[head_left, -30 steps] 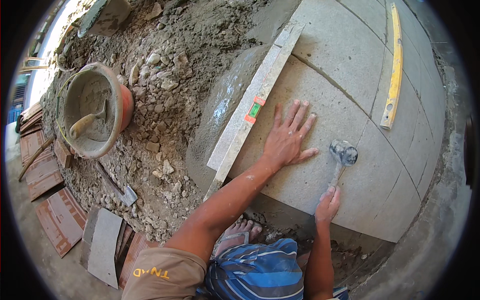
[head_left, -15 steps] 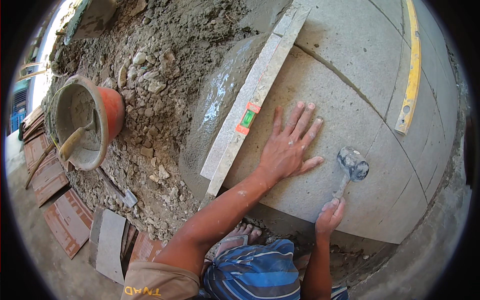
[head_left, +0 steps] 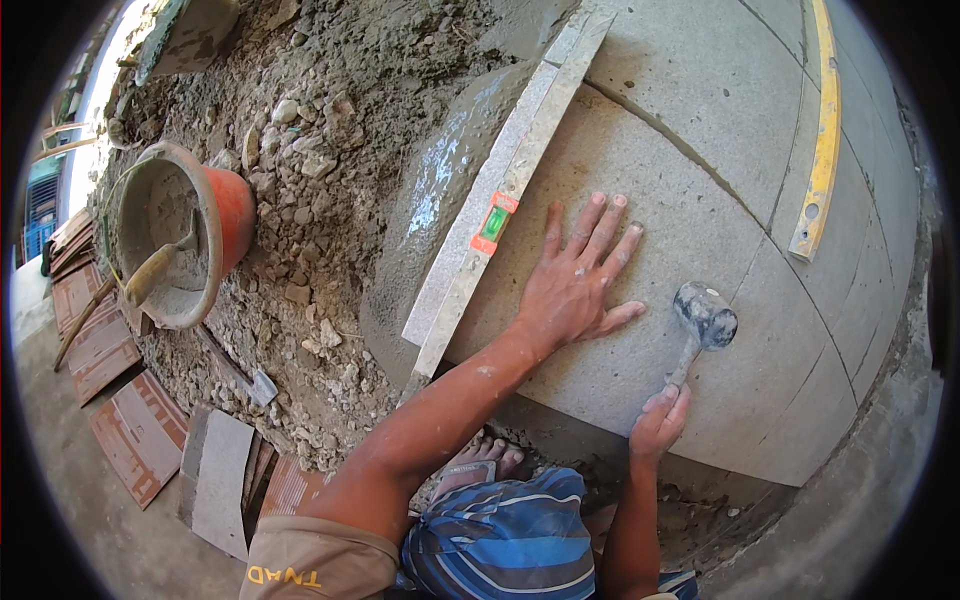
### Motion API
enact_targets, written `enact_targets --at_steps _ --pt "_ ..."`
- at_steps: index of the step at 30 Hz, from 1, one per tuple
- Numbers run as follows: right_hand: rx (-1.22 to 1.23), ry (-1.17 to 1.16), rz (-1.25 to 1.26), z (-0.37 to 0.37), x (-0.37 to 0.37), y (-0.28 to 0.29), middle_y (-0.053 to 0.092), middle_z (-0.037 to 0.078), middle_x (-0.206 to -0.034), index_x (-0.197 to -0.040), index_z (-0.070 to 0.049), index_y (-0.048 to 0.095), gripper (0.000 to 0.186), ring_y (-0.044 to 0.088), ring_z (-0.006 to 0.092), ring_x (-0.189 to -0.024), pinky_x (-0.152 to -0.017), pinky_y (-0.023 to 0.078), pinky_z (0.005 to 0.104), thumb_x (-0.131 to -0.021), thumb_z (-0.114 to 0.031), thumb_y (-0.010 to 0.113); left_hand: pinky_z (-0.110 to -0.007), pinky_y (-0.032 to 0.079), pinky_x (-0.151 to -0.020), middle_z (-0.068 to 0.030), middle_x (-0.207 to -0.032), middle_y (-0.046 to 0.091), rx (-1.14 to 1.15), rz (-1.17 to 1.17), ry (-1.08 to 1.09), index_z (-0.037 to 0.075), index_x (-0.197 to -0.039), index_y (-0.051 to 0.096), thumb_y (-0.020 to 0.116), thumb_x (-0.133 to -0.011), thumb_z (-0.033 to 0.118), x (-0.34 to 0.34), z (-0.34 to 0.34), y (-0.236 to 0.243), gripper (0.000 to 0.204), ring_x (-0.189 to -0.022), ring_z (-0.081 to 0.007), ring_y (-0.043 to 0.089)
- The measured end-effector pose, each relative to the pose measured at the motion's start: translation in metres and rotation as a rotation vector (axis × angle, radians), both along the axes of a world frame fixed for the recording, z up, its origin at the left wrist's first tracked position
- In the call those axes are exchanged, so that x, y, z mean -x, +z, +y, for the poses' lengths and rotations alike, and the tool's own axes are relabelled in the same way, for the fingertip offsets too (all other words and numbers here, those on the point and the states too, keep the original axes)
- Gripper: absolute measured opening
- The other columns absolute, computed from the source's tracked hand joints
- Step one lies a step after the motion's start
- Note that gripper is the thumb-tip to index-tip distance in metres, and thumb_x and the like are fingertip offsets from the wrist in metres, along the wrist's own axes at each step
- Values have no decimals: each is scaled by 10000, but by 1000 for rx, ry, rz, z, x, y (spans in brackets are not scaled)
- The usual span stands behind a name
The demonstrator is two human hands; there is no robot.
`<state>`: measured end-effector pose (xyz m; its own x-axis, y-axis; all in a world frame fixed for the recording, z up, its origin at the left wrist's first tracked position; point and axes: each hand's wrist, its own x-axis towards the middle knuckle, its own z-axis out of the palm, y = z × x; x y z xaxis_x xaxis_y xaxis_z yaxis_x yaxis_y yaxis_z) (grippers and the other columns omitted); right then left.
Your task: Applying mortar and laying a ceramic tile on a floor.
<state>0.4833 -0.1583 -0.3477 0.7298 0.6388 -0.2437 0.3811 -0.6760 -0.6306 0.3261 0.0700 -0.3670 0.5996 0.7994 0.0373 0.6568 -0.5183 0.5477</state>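
Observation:
My left hand (head_left: pixel 572 290) lies flat, fingers spread, on a large grey floor tile (head_left: pixel 640 180). In my right hand (head_left: pixel 660 425) is the handle of a rubber mallet (head_left: pixel 706 315), its dark, cement-smeared head over the same tile near a joint; whether it touches the surface I cannot tell. Left of my left hand, a spirit level (head_left: pixel 530 160) with a green vial in an orange frame lies along the tile's left edge. Beneath its outer side a narrow grey strip (head_left: pixel 478 215) runs beside wet mortar (head_left: pixel 435 190).
An orange bucket (head_left: pixel 232 215) with a trowel (head_left: pixel 160 270) stands on rubble at the left. A hammer-like tool (head_left: pixel 262 387) lies below it. Stacked tiles (head_left: pixel 222 475) line the lower left. A yellow straightedge (head_left: pixel 822 160) rests on laid tiles at the right. My foot (head_left: pixel 480 460) is close to the tile edge.
The view has shifted slightly, so most things sit a little higher in it. My left hand stays flat on the tile and my right hand still holds the mallet.

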Motion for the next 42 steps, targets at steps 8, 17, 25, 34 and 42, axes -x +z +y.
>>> enact_targets --at_steps 8,17,25,34,42 --pt "-30 36 -105 4 3 -3 576 103 -695 -1053 -9 575 334 593 270 -646 -625 460 405 -1091 -313 442 -658 84 -1245 -162 -1650 334 -103 -89 17 113 -1509 504 603 -890 690 4 -6 -8 852 -1560 -356 237" --pt "-143 39 96 -10 29 27 536 31 -704 -1014 -8 592 350 525 162 -644 -597 436 363 -1096 -318 451 -600 180 -1247 -190 -1637 335 8 68 232 18 -1493 466 782 -808 481 55 -93 38 885 -1543 -370 273" --pt "8 377 -307 -9 94 27 695 309 -1063 -1274 55 619 465 683 472 -961 -849 536 508 -1063 -349 531 -539 172 -1262 -183 -1692 239 55 149 196 20 -1577 370 693 -847 622 84 -119 28 1000 -1577 -364 186" --pt "94 366 -242 5 95 33 688 307 -1147 -1267 45 627 483 661 498 -1034 -883 528 537 -1055 -378 534 -512 119 -1275 -165 -1697 240 47 110 201 31 -1579 379 697 -842 636 87 -121 21 1005 -1581 -349 177" --pt "-32 230 -103 -19 91 41 699 303 -1057 -1235 43 636 492 662 507 -995 -850 521 534 -1048 -403 545 -527 216 -1250 -181 -1680 276 69 172 154 24 -1564 393 734 -870 538 87 -115 39 928 -1567 -369 219"
